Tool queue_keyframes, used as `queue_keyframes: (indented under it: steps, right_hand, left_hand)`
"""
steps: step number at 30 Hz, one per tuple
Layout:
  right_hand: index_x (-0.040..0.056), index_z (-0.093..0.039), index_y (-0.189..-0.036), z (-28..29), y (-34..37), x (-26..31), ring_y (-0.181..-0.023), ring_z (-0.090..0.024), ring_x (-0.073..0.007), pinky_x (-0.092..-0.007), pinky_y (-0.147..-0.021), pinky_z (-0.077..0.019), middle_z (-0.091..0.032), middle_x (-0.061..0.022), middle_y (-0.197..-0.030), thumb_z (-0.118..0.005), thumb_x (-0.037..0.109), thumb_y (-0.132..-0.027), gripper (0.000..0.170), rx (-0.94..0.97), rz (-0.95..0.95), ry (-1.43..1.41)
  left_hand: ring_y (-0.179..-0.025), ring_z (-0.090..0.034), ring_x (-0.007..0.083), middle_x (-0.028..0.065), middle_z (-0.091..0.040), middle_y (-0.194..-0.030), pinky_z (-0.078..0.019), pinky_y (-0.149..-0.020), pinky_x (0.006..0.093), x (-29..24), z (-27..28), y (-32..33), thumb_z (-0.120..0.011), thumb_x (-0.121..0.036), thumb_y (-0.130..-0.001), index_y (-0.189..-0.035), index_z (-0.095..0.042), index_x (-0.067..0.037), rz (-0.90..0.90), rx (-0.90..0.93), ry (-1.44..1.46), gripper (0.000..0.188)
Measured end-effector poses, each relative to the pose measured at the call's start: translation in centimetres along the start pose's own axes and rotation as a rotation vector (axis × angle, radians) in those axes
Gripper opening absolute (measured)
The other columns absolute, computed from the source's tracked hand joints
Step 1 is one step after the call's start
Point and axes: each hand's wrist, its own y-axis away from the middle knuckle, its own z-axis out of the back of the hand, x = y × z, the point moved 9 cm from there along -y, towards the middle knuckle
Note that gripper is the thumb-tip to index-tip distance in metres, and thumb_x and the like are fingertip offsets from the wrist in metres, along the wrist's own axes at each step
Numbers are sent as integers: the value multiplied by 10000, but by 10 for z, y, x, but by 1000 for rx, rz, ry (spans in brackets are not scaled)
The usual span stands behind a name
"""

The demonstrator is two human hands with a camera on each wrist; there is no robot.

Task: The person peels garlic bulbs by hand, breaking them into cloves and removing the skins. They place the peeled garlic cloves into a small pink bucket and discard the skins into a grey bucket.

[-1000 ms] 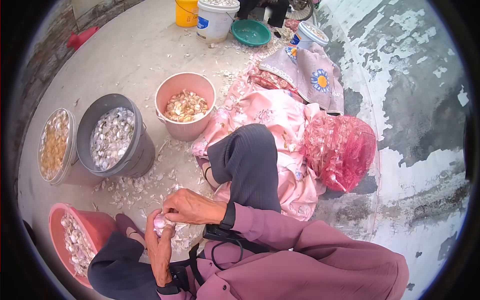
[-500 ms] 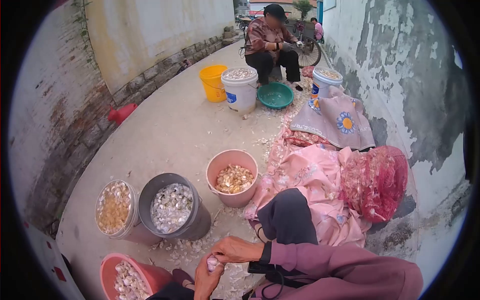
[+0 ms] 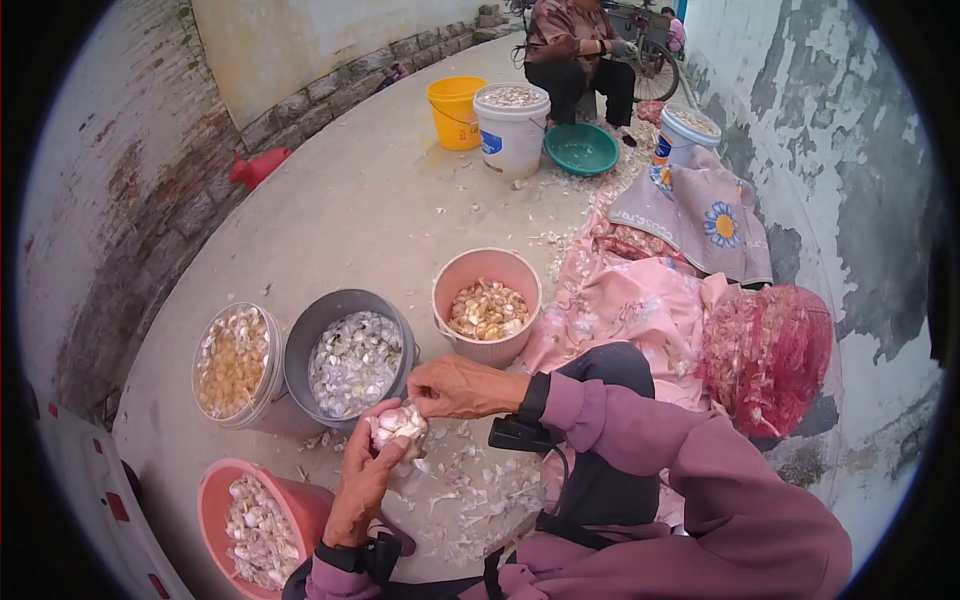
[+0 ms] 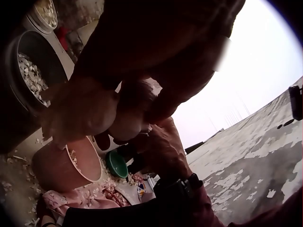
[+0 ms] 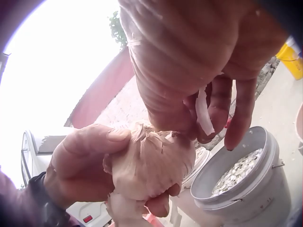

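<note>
A pale garlic bulb is gripped in the left hand, just below the grey bucket in the head view. The right hand meets the bulb from the right. Seen up close in the right wrist view, the left thumb presses the side of the bulb, and the right hand pinches its papery top. A strip of white skin hangs by the right fingers. Dark shadow hides most finger detail in the left wrist view.
Buckets of garlic stand around: pink, white and red. Peelings litter the ground. Pink cloth and a red net sack lie right. A person sits beyond a green basin.
The head view swung upward, then slightly down. Both hands have moved away from the body toward the grey bucket, with the bulb between them, and more of the bulb shows.
</note>
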Motion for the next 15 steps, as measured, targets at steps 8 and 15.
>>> queue_keyframes:
  steps: [8,15]
  right_hand:
    - [-22,-611,-820,-44,-4,-51,-624,-531,-91,-284,-582,-447,-592,-28,-677,-597,177,-901,215,108,-374,-342]
    - [12,-557,-1025,-1,-13,-14,-640,-462,-76,-252,-603,-405,-522,-1,-719,-624,323,-961,324,-343,-163,-286]
  left_hand:
    - [-1172,-546,151,70,-572,-1285,-432,-1014,313,30,37,6,-703,-207,-921,-1429,-421,-83,-57,-42,215,594]
    - [-1229,-521,188,86,-540,-1341,-406,-1055,352,17,48,7,-694,-171,-916,-1382,-423,-89,-132,-112,209,545]
